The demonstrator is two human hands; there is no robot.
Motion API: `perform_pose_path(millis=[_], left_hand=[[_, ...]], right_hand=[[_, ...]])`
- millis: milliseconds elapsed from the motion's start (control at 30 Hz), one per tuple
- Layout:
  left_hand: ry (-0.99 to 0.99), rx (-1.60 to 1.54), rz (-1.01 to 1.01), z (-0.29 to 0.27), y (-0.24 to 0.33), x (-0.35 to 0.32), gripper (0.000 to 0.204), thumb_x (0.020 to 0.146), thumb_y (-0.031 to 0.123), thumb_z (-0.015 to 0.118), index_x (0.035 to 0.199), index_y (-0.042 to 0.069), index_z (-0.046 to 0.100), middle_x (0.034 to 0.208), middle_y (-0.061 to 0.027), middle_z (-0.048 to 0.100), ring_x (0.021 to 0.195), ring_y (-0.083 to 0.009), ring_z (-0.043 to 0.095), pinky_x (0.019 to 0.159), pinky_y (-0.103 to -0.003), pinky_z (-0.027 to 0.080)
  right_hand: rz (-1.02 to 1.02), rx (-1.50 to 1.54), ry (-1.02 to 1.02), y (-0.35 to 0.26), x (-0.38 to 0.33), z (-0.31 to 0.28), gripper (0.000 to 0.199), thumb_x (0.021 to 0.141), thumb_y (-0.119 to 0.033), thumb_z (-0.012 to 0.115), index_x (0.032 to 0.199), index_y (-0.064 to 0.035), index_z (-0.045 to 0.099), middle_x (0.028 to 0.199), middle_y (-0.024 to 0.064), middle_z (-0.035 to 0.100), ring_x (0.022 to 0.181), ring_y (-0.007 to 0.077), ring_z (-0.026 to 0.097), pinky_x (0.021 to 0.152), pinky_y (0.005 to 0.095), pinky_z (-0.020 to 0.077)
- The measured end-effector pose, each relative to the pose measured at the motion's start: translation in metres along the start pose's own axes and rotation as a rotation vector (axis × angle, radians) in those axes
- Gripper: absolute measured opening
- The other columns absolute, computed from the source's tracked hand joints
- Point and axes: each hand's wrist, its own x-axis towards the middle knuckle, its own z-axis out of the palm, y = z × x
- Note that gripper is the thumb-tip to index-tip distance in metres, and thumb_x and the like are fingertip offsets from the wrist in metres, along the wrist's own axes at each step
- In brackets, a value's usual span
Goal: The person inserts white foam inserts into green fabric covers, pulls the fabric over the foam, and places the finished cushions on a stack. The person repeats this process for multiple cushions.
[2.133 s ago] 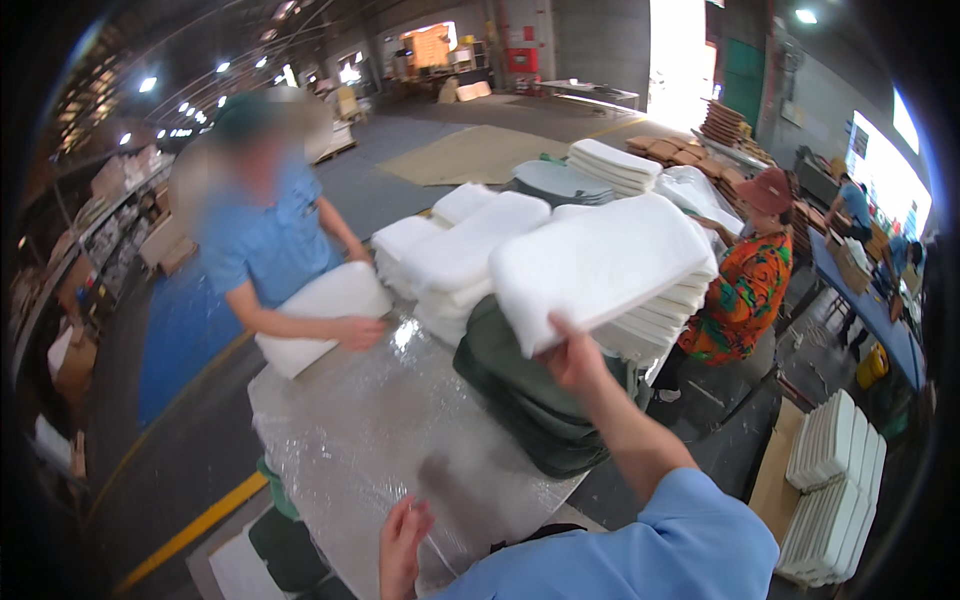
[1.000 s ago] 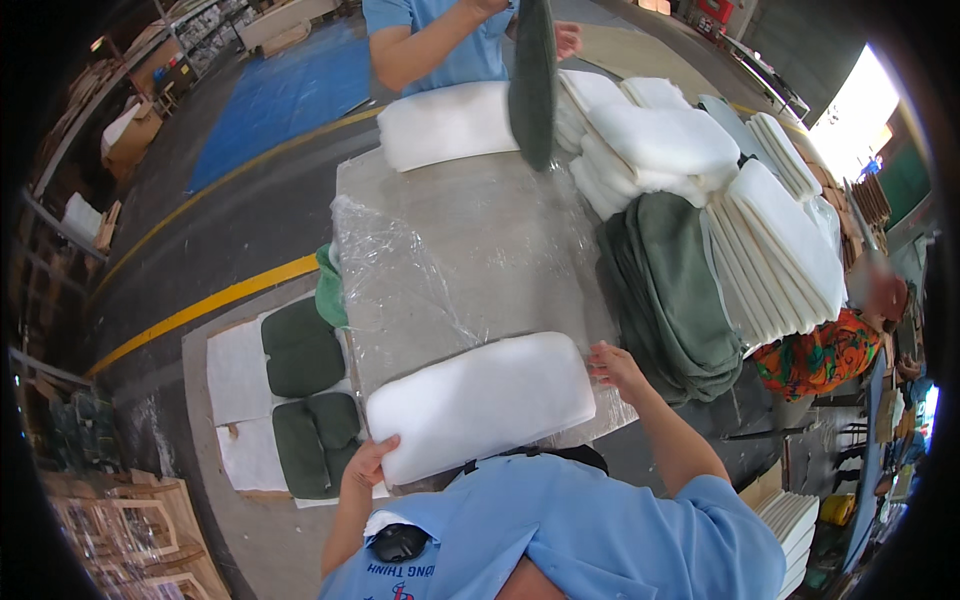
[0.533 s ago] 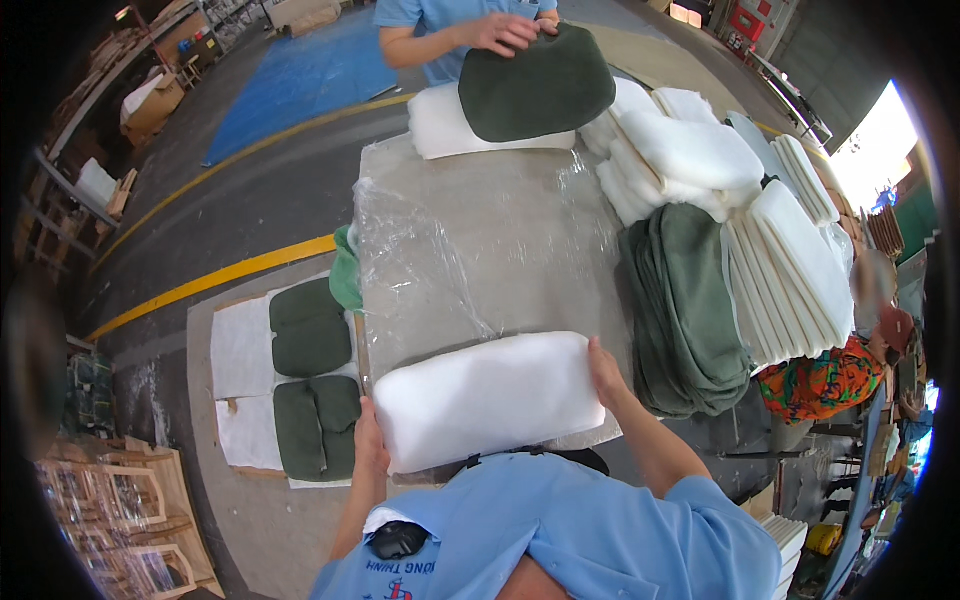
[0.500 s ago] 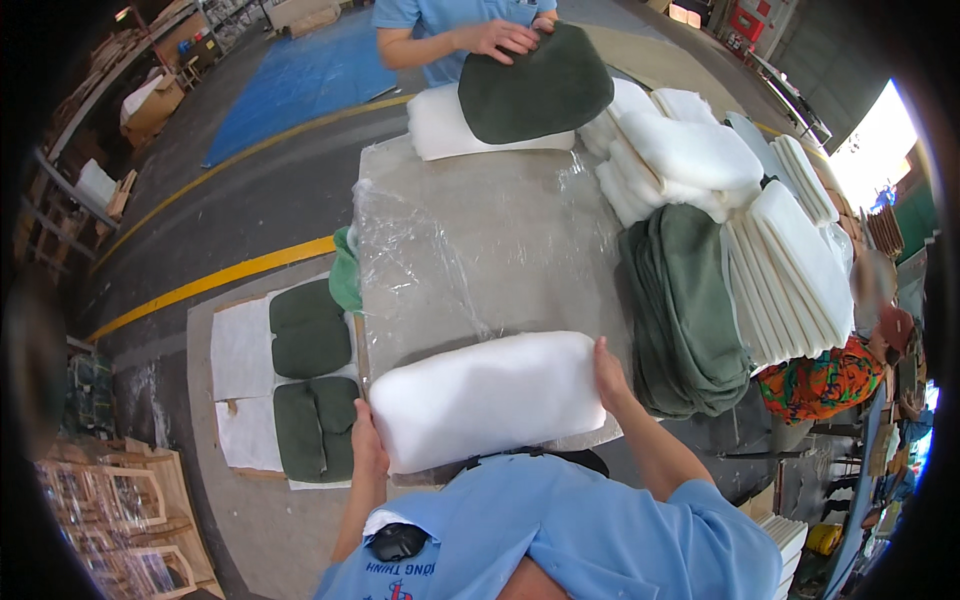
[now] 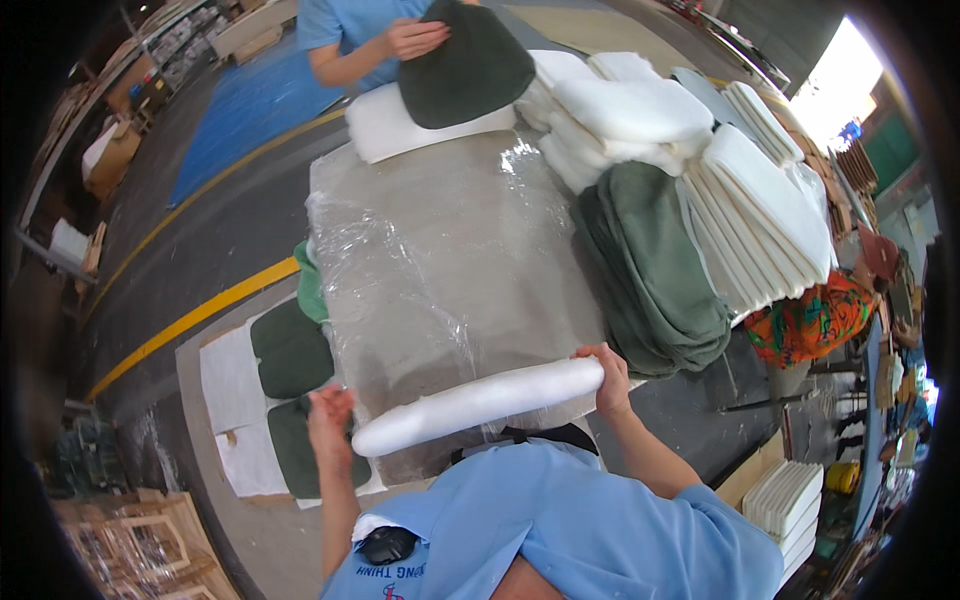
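Observation:
A white padded cushion insert [image 5: 480, 407] is tipped up on its long edge at the near side of the plastic-covered table [image 5: 450, 250], so only a narrow side shows. My right hand [image 5: 610, 382] grips its right end, thumb and fingers wrapped round the corner. Just off the left end is my left hand [image 5: 332, 425], apart from the insert, its fingers smeared by motion. Across the table a co-worker's hand [image 5: 418, 38] holds up a dark green fabric cover [image 5: 465, 70] over another white insert [image 5: 430, 135].
Folded dark green covers [image 5: 655, 270] are piled at the table's right edge. Beyond them stand stacks of white inserts [image 5: 650, 110] and upright white pads [image 5: 765, 215]. Low on the left, a pallet [image 5: 232, 365] carries white and green cushions. An orange patterned bundle [image 5: 810, 320] sits far right.
The white insert has gone from lying broad face up to standing on edge. My left hand has let go and moved left. The co-worker has raised the green cover.

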Motion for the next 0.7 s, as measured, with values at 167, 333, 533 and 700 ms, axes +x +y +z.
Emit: perform_pose_path(millis=[167,333,533,700], left_hand=[[-0.475,0.638,0.495,0.120,0.086,-0.027,0.055,0.098,0.034,0.072,0.142,0.003,0.061,0.131,-0.0169,0.070,0.123,-0.0321,0.063,0.111,-0.045,0.045],[-0.740,1.218,0.697,0.199,0.048,-0.045,0.075,0.077,0.035,0.089,0.141,0.009,0.060,0.120,-0.0214,0.071,0.111,-0.0411,0.068,0.094,-0.049,0.053],[-0.668,1.361,0.636,0.202,0.038,-0.050,0.068,0.071,0.035,0.091,0.128,0.008,0.065,0.100,-0.0174,0.075,0.093,-0.0399,0.072,0.080,-0.052,0.055],[-0.652,1.365,0.592,0.206,0.031,-0.052,0.063,0.072,0.038,0.090,0.124,0.011,0.068,0.098,-0.0166,0.076,0.091,-0.0391,0.073,0.079,-0.051,0.056]], right_hand=[[0.058,-0.058,0.012,-0.013,0.004,-0.015,0.049,0.110,-0.042,0.053,0.109,0.0010,0.076,0.101,0.0102,0.075,0.093,0.0182,0.067,0.087,0.0346,0.0527],[0.101,-0.534,-0.065,-0.061,0.006,-0.012,0.050,0.111,-0.043,0.050,0.118,-0.0010,0.076,0.106,0.0116,0.076,0.104,0.0203,0.069,0.097,0.0360,0.0510],[-0.545,-1.157,-0.551,-0.116,-0.034,0.067,0.053,0.109,-0.047,0.049,0.143,-0.0079,0.062,0.138,0.0171,0.067,0.128,0.0380,0.063,0.112,0.0529,0.0438],[-0.158,-1.229,-0.855,-0.115,-0.011,0.093,0.062,0.111,-0.051,0.043,0.151,-0.0047,0.054,0.145,0.0196,0.063,0.133,0.0401,0.059,0.115,0.0511,0.0416]])
